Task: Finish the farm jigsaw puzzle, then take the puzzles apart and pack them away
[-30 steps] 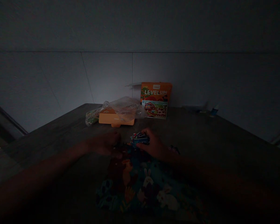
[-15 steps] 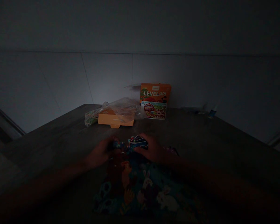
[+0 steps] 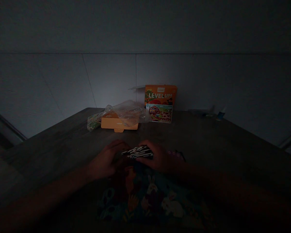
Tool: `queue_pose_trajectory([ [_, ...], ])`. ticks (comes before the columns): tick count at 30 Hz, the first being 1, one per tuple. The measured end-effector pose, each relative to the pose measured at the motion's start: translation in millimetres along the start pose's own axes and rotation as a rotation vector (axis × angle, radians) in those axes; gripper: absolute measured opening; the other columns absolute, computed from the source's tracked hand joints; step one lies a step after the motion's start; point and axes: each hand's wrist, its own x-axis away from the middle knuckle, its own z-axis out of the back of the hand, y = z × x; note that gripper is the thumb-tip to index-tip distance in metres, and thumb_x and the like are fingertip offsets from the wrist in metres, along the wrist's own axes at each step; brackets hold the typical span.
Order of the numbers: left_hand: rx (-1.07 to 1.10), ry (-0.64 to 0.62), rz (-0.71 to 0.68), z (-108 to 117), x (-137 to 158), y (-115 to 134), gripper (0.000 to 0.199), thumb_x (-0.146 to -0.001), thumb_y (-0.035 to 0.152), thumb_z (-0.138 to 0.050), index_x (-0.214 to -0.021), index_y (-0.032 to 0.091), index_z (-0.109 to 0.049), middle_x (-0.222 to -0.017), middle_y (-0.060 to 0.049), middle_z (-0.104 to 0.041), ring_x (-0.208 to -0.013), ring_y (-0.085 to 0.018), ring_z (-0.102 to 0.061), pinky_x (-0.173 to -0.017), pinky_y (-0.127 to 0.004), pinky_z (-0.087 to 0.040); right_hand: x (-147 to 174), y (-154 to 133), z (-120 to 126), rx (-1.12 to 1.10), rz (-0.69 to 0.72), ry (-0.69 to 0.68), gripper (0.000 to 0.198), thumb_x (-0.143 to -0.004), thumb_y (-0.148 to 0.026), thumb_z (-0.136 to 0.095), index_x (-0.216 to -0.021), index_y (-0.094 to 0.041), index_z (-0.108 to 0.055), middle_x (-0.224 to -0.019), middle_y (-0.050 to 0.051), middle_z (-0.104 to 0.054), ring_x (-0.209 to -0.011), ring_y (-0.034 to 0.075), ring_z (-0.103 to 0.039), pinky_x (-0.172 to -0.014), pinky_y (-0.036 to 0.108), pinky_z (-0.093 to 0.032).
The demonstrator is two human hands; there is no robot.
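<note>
A thick bunch of puzzle pieces point(image 3: 142, 151), their pale edges showing, is held between my two hands at the far edge of a picture puzzle. My right hand point(image 3: 156, 157) closes round the bunch from the right, thumb in front. Around its left end curls my left hand point(image 3: 106, 160), its fingertips partly lost in shadow. The picture puzzle point(image 3: 150, 197) lies flat on the table nearer to me, with white rabbits, flowers and an orange vase on it; its lower part is very dark.
Behind the hands stands an orange "LEVEL UP!" box point(image 3: 161, 94) with a farm picture card point(image 3: 160, 113) against it. Left of it, clear plastic bags point(image 3: 129, 111) cover an open orange box tray point(image 3: 118, 124). A small bottle point(image 3: 220, 115) stands far right. A purple item point(image 3: 176, 155) lies beyond my right wrist.
The loose pieces from both hands have come together into one bunch, now with edges facing me. My left hand has moved slightly inward against it.
</note>
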Motion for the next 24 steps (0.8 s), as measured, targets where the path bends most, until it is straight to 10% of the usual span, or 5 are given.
queue_pose_trajectory([
  [9, -0.190, -0.339, 0.122, 28.4, 10.2, -15.7, 0.046, -0.072, 0.057, -0.066, -0.087, 0.014, -0.058, -0.098, -0.007, -0.051, -0.092, -0.025, -0.050, -0.078, -0.037, -0.044, -5.7, 9.1, -3.7, 0.114, -0.118, 0.012, 0.048, -0.077, -0.029, -0.071, -0.119, -0.018, -0.052, -0.113, 0.011, -0.063, -0.100, 0.023, -0.061, -0.085, 0.039, -0.049],
  [16, 0.335, -0.326, 0.377, 18.7, 16.3, -20.7, 0.032, -0.073, 0.036, -0.068, -0.093, 0.020, -0.049, -0.091, -0.001, -0.062, -0.087, -0.022, -0.061, -0.070, -0.031, -0.049, -6.5, 10.6, -4.9, 0.132, -0.136, -0.024, 0.043, -0.079, -0.032, -0.069, -0.117, -0.018, -0.057, -0.110, 0.011, -0.065, -0.097, 0.023, -0.062, -0.084, 0.038, -0.049],
  [24, 0.659, -0.297, 0.329, 19.2, 12.2, -18.4, 0.016, -0.075, 0.016, -0.058, -0.088, 0.018, -0.048, -0.092, -0.003, -0.064, -0.084, -0.019, -0.063, -0.066, -0.027, -0.050, 3.3, -1.8, 0.1, 0.119, 0.109, -0.157, 0.044, -0.081, -0.034, -0.068, -0.120, -0.018, -0.056, -0.112, 0.010, -0.065, -0.101, 0.022, -0.062, -0.088, 0.036, -0.049],
])
